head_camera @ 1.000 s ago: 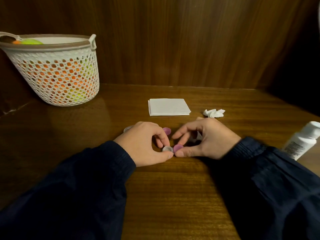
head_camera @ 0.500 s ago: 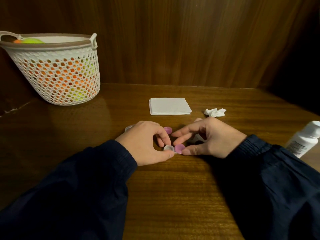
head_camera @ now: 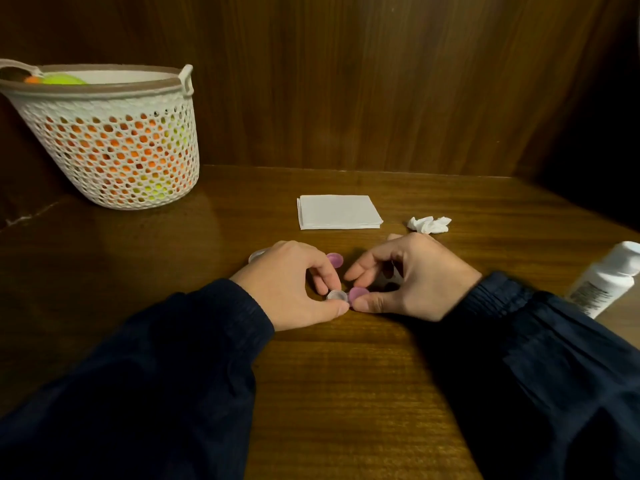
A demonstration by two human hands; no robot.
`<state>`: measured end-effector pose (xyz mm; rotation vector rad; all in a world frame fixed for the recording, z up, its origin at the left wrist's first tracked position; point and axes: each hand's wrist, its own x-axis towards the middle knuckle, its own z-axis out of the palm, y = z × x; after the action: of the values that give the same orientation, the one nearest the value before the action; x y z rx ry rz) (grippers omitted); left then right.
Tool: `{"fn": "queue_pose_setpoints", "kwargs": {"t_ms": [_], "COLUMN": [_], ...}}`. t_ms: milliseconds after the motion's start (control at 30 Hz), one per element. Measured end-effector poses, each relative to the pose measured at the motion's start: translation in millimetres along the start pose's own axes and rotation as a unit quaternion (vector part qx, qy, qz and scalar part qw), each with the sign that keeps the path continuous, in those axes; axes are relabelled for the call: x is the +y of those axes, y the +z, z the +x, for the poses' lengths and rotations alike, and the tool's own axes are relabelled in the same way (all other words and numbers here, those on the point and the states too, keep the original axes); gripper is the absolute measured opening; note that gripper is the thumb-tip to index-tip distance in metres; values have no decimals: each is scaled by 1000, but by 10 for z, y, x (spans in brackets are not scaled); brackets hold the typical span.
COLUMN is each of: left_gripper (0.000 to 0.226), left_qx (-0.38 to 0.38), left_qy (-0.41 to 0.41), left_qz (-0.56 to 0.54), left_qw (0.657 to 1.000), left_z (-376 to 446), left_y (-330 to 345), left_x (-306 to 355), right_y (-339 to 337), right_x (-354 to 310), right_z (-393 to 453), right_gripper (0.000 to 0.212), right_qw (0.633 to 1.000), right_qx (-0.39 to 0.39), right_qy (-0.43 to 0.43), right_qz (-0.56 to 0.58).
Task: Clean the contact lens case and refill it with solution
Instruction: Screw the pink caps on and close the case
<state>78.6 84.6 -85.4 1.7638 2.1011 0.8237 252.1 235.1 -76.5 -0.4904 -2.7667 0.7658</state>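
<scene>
Fingers [head_camera: 322,271] of the left hand [head_camera: 287,282] curl inward, thumb and forefinger pinching the clear well of the contact lens case [head_camera: 337,295], which lies on the worktop [head_camera: 346,375] between the two hands. Fingers [head_camera: 360,271] of the right hand [head_camera: 415,278] are also curled; its thumb and forefinger pinch a purple cap [head_camera: 358,293] tilted just beside the clear well and touching it. A second purple cap [head_camera: 335,259] lies on the worktop behind the left hand's knuckles, and a pale rim of a further clear part [head_camera: 256,255] shows at the far edge of that hand; what it is cannot be told. Both forearms wear dark sleeves [head_camera: 173,358]. Behind the hands lies a folded white tissue stack [head_camera: 337,212], with a crumpled white tissue [head_camera: 429,224] to its right. A white solution bottle [head_camera: 606,278] lies tilted at the right edge. A white perforated basket [head_camera: 114,161] holding orange and yellow-green items stands at the far left against the wooden wall [head_camera: 381,81].
</scene>
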Motion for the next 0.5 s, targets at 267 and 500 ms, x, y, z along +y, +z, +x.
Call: {"fn": "queue_pose_setpoints", "kwargs": {"t_ms": [267, 500], "left_gripper": [17, 17], "left_qx": [-1, -3], "left_qy": [0, -3], "left_qz": [-3, -6], "left_qw": [1000, 1000], "left_z": [8, 12], "left_y": [0, 4], "left_x": [-14, -16], "right_y": [-47, -32], "right_x": [13, 35], "right_z": [-39, -16], "right_gripper": [50, 40], "right_qw": [998, 997], "right_qx": [-37, -44], "right_qy": [-3, 10], "right_qz": [51, 70]}}
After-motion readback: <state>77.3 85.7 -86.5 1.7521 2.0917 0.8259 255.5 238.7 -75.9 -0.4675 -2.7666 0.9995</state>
